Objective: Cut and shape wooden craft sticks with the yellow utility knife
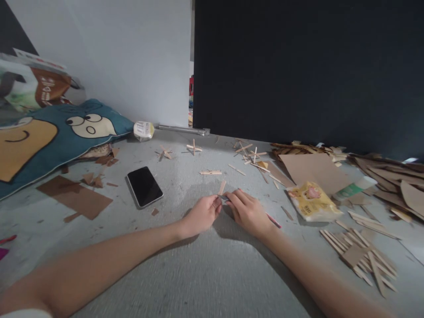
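Observation:
Close together at the middle of the grey table (172, 265), my two hands meet over a small wooden stick (222, 187). The fingers of my left hand (202, 215) are pinched on its lower end. My right hand (247, 211) is closed round a small grey tool (224, 198), whose tip touches the stick near my left fingertips. What kind of tool it is cannot be made out. A thin red rod (273, 220) shows beside my right wrist. Beyond the hands lie flat sticks (210, 172) and a small crossed-stick piece (194, 147).
A phone (145, 187), brown cardboard (75, 196) and a blue pillow (115, 119) are on the left. To the right are a yellow packet (314, 202), a green-and-white tube (355, 187), a pile of sticks (359, 251) and more cardboard (314, 170). Upright panels stand behind.

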Motion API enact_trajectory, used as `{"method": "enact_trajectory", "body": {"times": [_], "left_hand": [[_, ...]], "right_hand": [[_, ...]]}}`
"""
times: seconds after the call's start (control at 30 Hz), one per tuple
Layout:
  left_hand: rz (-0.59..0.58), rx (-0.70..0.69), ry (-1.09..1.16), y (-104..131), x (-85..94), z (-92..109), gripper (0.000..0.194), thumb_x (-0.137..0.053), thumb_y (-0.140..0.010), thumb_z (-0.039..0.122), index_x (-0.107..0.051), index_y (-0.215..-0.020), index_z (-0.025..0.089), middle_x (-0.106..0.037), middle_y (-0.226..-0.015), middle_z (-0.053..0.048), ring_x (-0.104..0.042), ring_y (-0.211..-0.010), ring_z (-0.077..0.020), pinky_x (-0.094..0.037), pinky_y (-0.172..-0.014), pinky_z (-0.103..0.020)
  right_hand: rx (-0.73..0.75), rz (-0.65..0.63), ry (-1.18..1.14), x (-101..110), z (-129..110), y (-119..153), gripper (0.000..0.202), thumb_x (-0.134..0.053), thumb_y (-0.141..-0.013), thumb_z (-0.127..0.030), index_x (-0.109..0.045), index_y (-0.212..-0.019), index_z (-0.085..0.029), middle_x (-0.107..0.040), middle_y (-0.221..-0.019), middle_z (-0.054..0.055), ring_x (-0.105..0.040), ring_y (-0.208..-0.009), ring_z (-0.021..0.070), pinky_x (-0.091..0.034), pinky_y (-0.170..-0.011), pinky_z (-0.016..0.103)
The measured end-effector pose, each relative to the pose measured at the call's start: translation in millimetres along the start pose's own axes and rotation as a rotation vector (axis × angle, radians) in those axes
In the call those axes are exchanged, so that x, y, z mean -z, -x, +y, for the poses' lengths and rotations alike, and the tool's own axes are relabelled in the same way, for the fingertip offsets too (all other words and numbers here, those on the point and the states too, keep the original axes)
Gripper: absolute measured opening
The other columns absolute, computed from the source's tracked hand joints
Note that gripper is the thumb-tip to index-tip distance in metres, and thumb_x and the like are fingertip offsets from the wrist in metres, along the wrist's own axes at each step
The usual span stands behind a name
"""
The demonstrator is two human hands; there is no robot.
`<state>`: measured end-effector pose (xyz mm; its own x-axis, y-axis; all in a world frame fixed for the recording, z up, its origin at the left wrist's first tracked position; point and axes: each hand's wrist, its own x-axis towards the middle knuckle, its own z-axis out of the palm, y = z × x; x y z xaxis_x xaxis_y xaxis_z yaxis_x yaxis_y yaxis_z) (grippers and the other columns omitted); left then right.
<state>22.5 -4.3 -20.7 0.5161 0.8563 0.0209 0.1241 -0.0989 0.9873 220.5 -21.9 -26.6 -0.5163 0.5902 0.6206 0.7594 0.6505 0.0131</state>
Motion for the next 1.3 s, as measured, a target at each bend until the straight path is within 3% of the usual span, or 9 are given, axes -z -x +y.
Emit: {"method": "enact_trajectory", "body": {"times": [0.1,0.27,0.67,0.93,1.03,1.17,1.3], "left_hand": [[-0.022,0.087,0.069,2,0.4,6,0.028,-0.051,-0.093,0.035,-0.041,-0.069,0.023,-0.039,-0.058,0.006,-0.034,-0.052,-0.0096,-0.029,-0.051,-0.023],[-0.024,0.099,0.118,1,-1.5,11,0.026,-0.049,-0.09,0.029,-0.041,-0.066,0.022,-0.037,-0.056,0.007,-0.031,-0.05,-0.0089,-0.026,-0.051,-0.024],[0.006,0.056,0.081,-7,0.1,7,0.026,-0.05,-0.089,0.03,-0.041,-0.065,0.023,-0.033,-0.055,0.007,-0.028,-0.053,-0.0104,-0.023,-0.054,-0.026],[-0.015,0.085,0.18,-10,1.1,4,0.024,-0.052,-0.083,0.022,-0.037,-0.064,0.023,-0.03,-0.054,0.008,-0.023,-0.05,-0.0085,-0.02,-0.052,-0.024],[-0.046,0.083,0.21,-11,2.2,4,0.025,-0.052,-0.086,0.022,-0.037,-0.066,0.023,-0.029,-0.055,0.008,-0.022,-0.049,-0.0083,-0.02,-0.051,-0.024],[-0.058,0.074,0.276,-10,3.4,6,0.037,-0.049,-0.099,0.036,-0.035,-0.067,0.023,-0.027,-0.057,0.009,-0.019,-0.047,-0.0073,-0.018,-0.05,-0.024],[-0.063,0.027,0.293,-5,3.7,8,0.04,-0.05,-0.101,0.039,-0.036,-0.067,0.023,-0.026,-0.057,0.009,-0.019,-0.046,-0.0072,-0.017,-0.05,-0.024]], "right_hand": [[0.021,-0.071,0.039,-3,1,-1,0.021,-0.041,-0.107,-0.014,-0.062,-0.108,-0.019,-0.065,-0.088,0.008,-0.061,-0.077,0.0224,-0.049,-0.076,0.034],[0.01,-0.133,0.068,-2,2,-4,0.02,-0.045,-0.097,-0.005,-0.055,-0.091,-0.021,-0.061,-0.084,0.006,-0.056,-0.076,0.0233,-0.041,-0.07,0.033],[-0.057,-0.045,0.18,-8,-9,-9,0.022,-0.042,-0.103,-0.014,-0.05,-0.084,-0.023,-0.059,-0.076,0.005,-0.054,-0.07,0.0228,-0.037,-0.07,0.034],[-0.035,-0.003,0.226,-14,1,-12,0.025,-0.043,-0.105,-0.017,-0.051,-0.082,-0.023,-0.061,-0.073,0.004,-0.055,-0.066,0.021,-0.036,-0.065,0.032],[-0.044,0.001,0.223,-16,2,-12,0.026,-0.043,-0.106,-0.019,-0.051,-0.082,-0.023,-0.061,-0.073,0.004,-0.056,-0.066,0.0206,-0.036,-0.064,0.031],[-0.095,0.001,0.207,-19,2,-12,0.023,-0.046,-0.104,-0.019,-0.053,-0.083,-0.023,-0.064,-0.074,0.005,-0.059,-0.07,0.0208,-0.038,-0.066,0.03],[-0.193,0.023,0.224,-20,8,-10,0.021,-0.047,-0.102,-0.02,-0.054,-0.083,-0.023,-0.066,-0.073,0.005,-0.059,-0.069,0.0215,-0.038,-0.067,0.03]]}}
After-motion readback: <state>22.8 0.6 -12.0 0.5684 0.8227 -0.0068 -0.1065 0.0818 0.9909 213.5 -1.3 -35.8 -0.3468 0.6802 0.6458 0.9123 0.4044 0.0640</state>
